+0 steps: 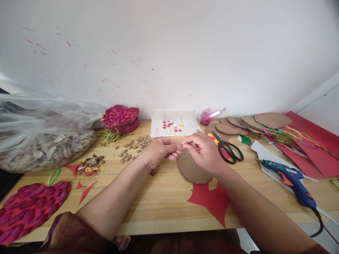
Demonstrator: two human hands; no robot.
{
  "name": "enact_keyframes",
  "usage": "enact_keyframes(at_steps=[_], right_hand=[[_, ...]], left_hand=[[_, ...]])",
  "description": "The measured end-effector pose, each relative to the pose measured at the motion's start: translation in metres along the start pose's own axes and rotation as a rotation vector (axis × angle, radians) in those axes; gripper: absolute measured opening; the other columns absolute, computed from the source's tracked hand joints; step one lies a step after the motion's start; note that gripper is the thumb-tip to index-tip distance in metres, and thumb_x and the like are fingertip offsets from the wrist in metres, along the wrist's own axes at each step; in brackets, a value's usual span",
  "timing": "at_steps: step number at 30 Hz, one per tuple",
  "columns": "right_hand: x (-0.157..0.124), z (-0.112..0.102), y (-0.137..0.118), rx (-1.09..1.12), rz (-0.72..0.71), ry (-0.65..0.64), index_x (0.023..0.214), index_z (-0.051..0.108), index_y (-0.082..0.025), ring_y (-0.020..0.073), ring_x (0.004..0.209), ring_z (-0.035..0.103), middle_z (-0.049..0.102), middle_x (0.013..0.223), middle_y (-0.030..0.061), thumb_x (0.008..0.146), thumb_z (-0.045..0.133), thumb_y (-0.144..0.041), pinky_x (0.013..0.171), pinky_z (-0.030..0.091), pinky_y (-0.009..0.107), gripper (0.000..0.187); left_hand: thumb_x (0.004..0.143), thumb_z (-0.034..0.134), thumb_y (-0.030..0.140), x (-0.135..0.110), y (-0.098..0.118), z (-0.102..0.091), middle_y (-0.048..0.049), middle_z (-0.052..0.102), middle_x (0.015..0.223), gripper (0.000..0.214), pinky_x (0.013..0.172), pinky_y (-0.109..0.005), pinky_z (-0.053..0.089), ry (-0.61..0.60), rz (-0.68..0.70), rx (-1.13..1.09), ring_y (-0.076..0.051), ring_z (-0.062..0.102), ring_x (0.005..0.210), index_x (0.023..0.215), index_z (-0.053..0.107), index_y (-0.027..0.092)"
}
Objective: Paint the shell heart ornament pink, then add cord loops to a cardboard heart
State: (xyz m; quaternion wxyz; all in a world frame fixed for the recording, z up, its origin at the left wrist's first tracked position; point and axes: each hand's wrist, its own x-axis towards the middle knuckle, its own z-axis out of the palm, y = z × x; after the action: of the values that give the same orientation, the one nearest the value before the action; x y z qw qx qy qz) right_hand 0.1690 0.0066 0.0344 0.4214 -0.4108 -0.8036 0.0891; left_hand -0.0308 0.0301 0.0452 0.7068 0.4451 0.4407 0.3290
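My left hand [158, 151] and my right hand [206, 152] meet over the wooden table [159, 201], fingertips pinched together on a thin green cord [186, 154]. Both hands are closed on it. Under my right hand lies a brown cardboard disc [190, 170], with a short bit of the cord lying on it. A red leaf-shaped paper cutout [212, 201] lies just in front of the disc.
Black scissors [228, 148] and a blue glue gun [291, 180] lie to the right, with cardboard discs [238, 125], coloured cords and red sheets [312, 148] behind. Left: a bag of shells [39, 141], loose nuts [134, 146], magenta shell-covered pieces [29, 208], paper scraps [88, 165].
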Motion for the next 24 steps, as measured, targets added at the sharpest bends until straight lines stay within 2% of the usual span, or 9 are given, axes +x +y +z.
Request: enact_keyframes(at_steps=[4, 6, 9, 10, 12, 15, 17, 20, 24], right_hand=[[0.0, 0.0, -0.003, 0.012, 0.034, 0.015, 0.09, 0.07, -0.026, 0.0217, 0.084, 0.065, 0.074, 0.084, 0.0031, 0.095, 0.06, -0.019, 0.079, 0.048, 0.038, 0.014], [-0.001, 0.0, -0.006, 0.02, 0.084, 0.09, 0.093, 0.072, -0.027, 0.0232, 0.087, 0.066, 0.075, 0.091, 0.0046, 0.094, 0.064, -0.023, 0.08, 0.05, 0.039, 0.009], [-0.004, 0.001, -0.011, 0.107, 0.222, 0.196, 0.092, 0.072, -0.027, 0.0193, 0.071, 0.062, 0.073, 0.086, 0.0041, 0.093, 0.069, -0.034, 0.065, 0.047, 0.036, 0.008], [-0.005, 0.002, -0.012, 0.17, 0.282, 0.177, 0.089, 0.071, -0.026, 0.0171, 0.065, 0.059, 0.071, 0.081, 0.003, 0.093, 0.07, -0.038, 0.06, 0.045, 0.034, 0.013], [-0.007, 0.007, -0.013, 0.348, 0.421, 0.055, 0.088, 0.068, -0.024, 0.0146, 0.06, 0.058, 0.07, 0.077, 0.0013, 0.092, 0.071, -0.044, 0.057, 0.045, 0.032, 0.021], [-0.008, 0.016, -0.015, 0.667, 0.619, -0.154, 0.097, 0.06, -0.023, 0.0151, 0.065, 0.067, 0.073, 0.089, 0.0022, 0.087, 0.075, -0.047, 0.057, 0.049, 0.029, 0.03], [-0.007, 0.021, -0.017, 0.811, 0.686, -0.207, 0.101, 0.056, -0.023, 0.0155, 0.067, 0.071, 0.074, 0.098, 0.0039, 0.084, 0.077, -0.046, 0.056, 0.05, 0.027, 0.035], [-0.007, 0.024, -0.02, 0.841, 0.713, -0.227, 0.103, 0.056, -0.022, 0.0132, 0.064, 0.07, 0.074, 0.095, 0.0034, 0.085, 0.076, -0.042, 0.057, 0.051, 0.026, 0.033], [-0.007, 0.02, -0.021, 0.622, 0.662, -0.246, 0.091, 0.062, -0.02, 0.0113, 0.056, 0.062, 0.067, 0.073, -0.0019, 0.091, 0.066, -0.036, 0.057, 0.047, 0.026, 0.016]], left_hand=[[0.058, 0.095, 0.032, 0.0, -0.001, 0.0, -0.0049, 0.073, 0.069, 0.027, 0.057, -0.025, 0.046, 0.021, 0.034, 0.017, -0.01, 0.057, 0.056, 0.069, 0.077, 0.015], [0.055, 0.095, 0.037, 0.001, -0.001, 0.001, -0.0039, 0.071, 0.067, 0.031, 0.056, -0.025, 0.045, 0.048, 0.059, 0.009, -0.01, 0.054, 0.054, 0.068, 0.076, 0.016], [0.054, 0.095, 0.041, 0.002, -0.001, 0.002, -0.0027, 0.069, 0.065, 0.036, 0.053, -0.024, 0.041, 0.081, 0.098, -0.012, -0.009, 0.052, 0.052, 0.065, 0.073, 0.016], [0.054, 0.095, 0.042, 0.002, -0.001, 0.002, -0.0022, 0.069, 0.064, 0.036, 0.053, -0.024, 0.041, 0.085, 0.112, -0.022, -0.008, 0.052, 0.052, 0.066, 0.073, 0.016], [0.054, 0.094, 0.041, 0.003, -0.002, 0.003, -0.0011, 0.068, 0.063, 0.036, 0.053, -0.024, 0.04, 0.085, 0.135, -0.041, -0.008, 0.051, 0.052, 0.068, 0.074, 0.015], [0.057, 0.093, 0.041, 0.003, -0.003, 0.004, -0.0004, 0.067, 0.063, 0.035, 0.055, -0.023, 0.041, 0.077, 0.157, -0.066, -0.007, 0.051, 0.052, 0.069, 0.074, 0.015], [0.058, 0.093, 0.04, 0.003, -0.004, 0.004, -0.0005, 0.068, 0.063, 0.035, 0.056, -0.023, 0.042, 0.081, 0.162, -0.078, -0.007, 0.052, 0.053, 0.07, 0.073, 0.014], [0.057, 0.094, 0.039, 0.003, -0.003, 0.004, -0.0005, 0.068, 0.063, 0.036, 0.056, -0.023, 0.043, 0.104, 0.173, -0.085, -0.008, 0.053, 0.054, 0.072, 0.073, 0.014], [0.061, 0.09, 0.039, 0.005, -0.005, 0.001, -0.0003, 0.067, 0.063, 0.035, 0.055, -0.022, 0.042, 0.131, 0.217, -0.022, -0.008, 0.053, 0.053, 0.076, 0.072, 0.013]])
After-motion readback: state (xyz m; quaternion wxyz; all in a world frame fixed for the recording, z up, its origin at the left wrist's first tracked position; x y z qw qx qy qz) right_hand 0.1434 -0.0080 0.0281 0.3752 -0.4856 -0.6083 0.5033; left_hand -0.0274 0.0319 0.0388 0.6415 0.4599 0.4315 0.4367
